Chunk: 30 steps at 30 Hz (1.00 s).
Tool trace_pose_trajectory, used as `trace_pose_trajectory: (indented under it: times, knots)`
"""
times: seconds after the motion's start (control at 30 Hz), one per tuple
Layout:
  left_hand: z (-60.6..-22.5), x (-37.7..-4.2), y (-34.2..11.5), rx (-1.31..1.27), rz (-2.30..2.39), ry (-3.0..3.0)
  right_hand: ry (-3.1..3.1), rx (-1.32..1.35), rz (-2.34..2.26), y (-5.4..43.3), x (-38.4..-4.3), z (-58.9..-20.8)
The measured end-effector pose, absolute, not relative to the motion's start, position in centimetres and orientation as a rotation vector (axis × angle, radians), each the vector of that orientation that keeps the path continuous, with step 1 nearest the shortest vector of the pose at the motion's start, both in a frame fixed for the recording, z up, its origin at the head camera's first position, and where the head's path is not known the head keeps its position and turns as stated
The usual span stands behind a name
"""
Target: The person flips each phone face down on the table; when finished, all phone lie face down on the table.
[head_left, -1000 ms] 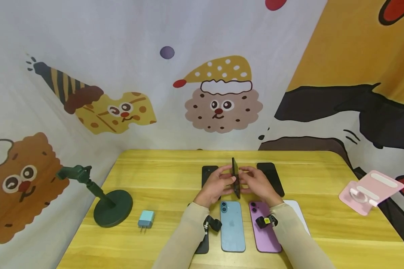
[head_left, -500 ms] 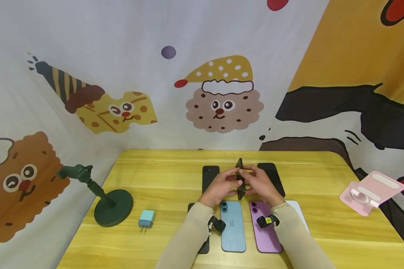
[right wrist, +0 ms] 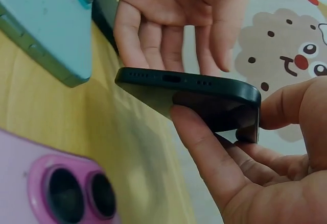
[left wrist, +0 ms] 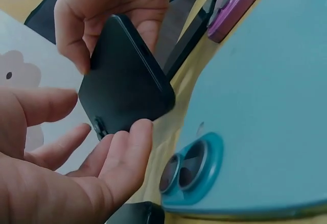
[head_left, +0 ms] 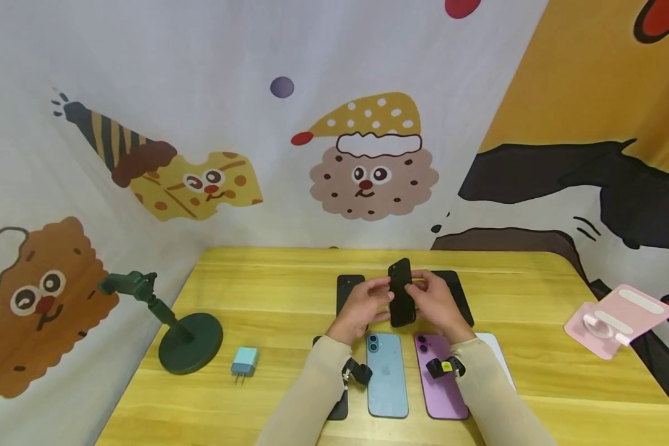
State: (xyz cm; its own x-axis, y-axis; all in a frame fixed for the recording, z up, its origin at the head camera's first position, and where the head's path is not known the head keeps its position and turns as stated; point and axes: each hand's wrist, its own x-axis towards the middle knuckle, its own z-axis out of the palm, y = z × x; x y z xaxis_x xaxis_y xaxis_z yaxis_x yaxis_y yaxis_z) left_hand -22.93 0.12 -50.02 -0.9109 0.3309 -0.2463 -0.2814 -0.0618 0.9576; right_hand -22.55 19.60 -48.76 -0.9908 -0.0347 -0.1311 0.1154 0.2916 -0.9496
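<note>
A black phone (head_left: 402, 294) is raised upright above the table, its dark camera side turned towards the head camera. My right hand (head_left: 437, 306) holds it by its right edge, with the thumb and fingers on either side, as the right wrist view shows. At the phone's other edge is my left hand (head_left: 361, 310). In the left wrist view the left fingertips (left wrist: 142, 127) touch the phone near its camera corner, and the thumb stands apart from the fingers. The charging port (right wrist: 171, 78) shows along the phone's short end in the right wrist view.
On the table lie a blue phone (head_left: 387, 378), a purple phone (head_left: 440, 390), a white one (head_left: 496, 353) and several black ones. A green stand (head_left: 189, 344) and a blue charger plug (head_left: 244, 361) are at left, a pink stand (head_left: 619, 319) at right.
The black phone has turned from edge-on to showing its camera side to the head camera. The left fingers have loosened along its edge while the right hand keeps its hold.
</note>
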Motion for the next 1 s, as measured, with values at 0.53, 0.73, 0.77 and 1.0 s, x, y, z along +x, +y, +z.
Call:
trace_pose_trajectory:
  times: [0.53,0.73,0.77,1.0]
  knots:
    - [-50.5,-23.1,-0.6,0.027,2.067,1.786,2.428,0.034,-1.878,19.2,-21.8,-47.0]
    - [-50.6,-23.4,-0.8,0.017,2.069,1.818,2.432,0.058,-1.867,19.7,-22.1,-47.3]
    - [-50.7,-23.4,-0.8,0.019,2.068,1.822,2.432,0.060,-1.863,19.8,-22.2,-47.4]
    - [-50.7,-23.5,-0.9,0.014,2.050,1.858,2.409,0.068,-1.866,20.4,-22.6,-48.0]
